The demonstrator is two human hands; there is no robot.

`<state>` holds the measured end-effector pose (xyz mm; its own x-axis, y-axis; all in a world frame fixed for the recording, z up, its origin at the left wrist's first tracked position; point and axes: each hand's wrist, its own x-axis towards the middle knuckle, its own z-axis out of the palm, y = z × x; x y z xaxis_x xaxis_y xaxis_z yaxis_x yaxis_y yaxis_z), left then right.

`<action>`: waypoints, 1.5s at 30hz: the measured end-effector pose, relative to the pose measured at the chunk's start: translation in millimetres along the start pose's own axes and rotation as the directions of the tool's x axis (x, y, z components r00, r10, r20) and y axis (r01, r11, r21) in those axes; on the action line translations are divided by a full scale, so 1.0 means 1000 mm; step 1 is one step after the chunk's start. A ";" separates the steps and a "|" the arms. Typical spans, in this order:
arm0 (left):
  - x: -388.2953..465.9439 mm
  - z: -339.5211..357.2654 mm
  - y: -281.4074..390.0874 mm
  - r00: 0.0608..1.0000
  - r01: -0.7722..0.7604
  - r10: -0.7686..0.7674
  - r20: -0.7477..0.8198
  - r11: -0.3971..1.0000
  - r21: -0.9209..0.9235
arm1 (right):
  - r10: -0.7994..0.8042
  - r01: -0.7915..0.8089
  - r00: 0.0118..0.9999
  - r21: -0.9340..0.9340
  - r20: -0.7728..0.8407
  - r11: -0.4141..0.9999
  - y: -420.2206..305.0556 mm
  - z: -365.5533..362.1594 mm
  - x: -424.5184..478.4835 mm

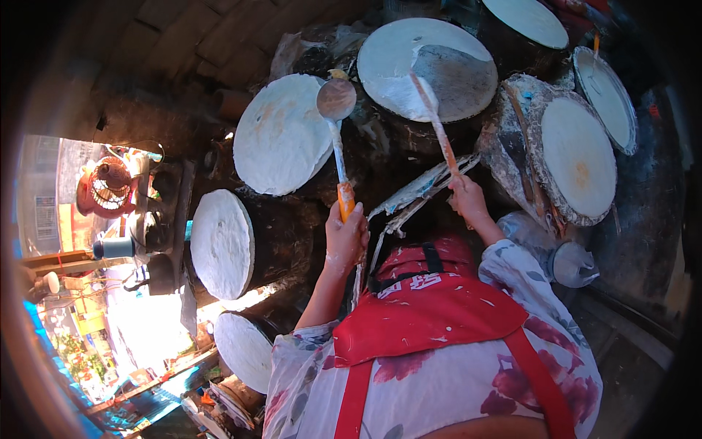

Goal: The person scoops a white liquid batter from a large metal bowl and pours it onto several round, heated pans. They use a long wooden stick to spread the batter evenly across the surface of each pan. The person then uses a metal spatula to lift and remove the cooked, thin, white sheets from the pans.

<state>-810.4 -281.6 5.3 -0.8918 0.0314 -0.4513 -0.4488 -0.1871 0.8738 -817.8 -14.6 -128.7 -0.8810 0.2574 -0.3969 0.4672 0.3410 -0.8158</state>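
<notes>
My left hand [346, 236] grips the orange handle of a metal ladle [336, 100], whose batter-smeared bowl overlaps the right edge of a white-covered round griddle [279, 134]. My right hand [470, 202] holds a long flat wooden stick [436, 123] coated with white residue. The stick's tip lies over a white sheet of batter [384, 71] on the large round griddle [458, 82] ahead. Part of that sheet is folded or bunched near the stick, and the dark griddle surface shows bare to the right. Whether the tip is under the fold, I cannot tell.
More white-topped round griddles stand at left [222, 244], lower left [241, 351] and far right [526, 19]. At right, a crusted white disc [578, 156] sits beside a batter bowl [606, 99] with an orange-handled utensil. A plastic bag [573, 263] lies below.
</notes>
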 end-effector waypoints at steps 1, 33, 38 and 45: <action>0.000 0.000 -0.001 1.000 0.000 0.000 0.008 1.000 0.003 | 0.120 -0.121 0.992 0.024 0.024 0.992 -0.008 -0.016 -0.008; 0.016 0.068 0.015 0.990 0.117 -0.120 0.067 0.991 0.059 | -0.063 0.046 0.991 -0.140 -0.116 0.989 0.040 -0.122 0.025; 0.015 0.070 0.013 0.989 0.116 -0.117 0.089 0.993 0.020 | -0.286 0.278 0.957 -0.432 0.048 0.858 0.047 -0.111 0.015; 0.021 0.082 0.015 0.989 0.113 -0.118 0.085 0.992 0.060 | -0.317 0.292 0.948 -0.345 -0.017 0.892 0.042 -0.141 0.048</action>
<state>-840.2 -203.1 23.8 -0.8342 0.1364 -0.5343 -0.5494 -0.1231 0.8264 -830.5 139.4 -122.9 -0.9823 0.1512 -0.1102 0.1848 0.6914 -0.6984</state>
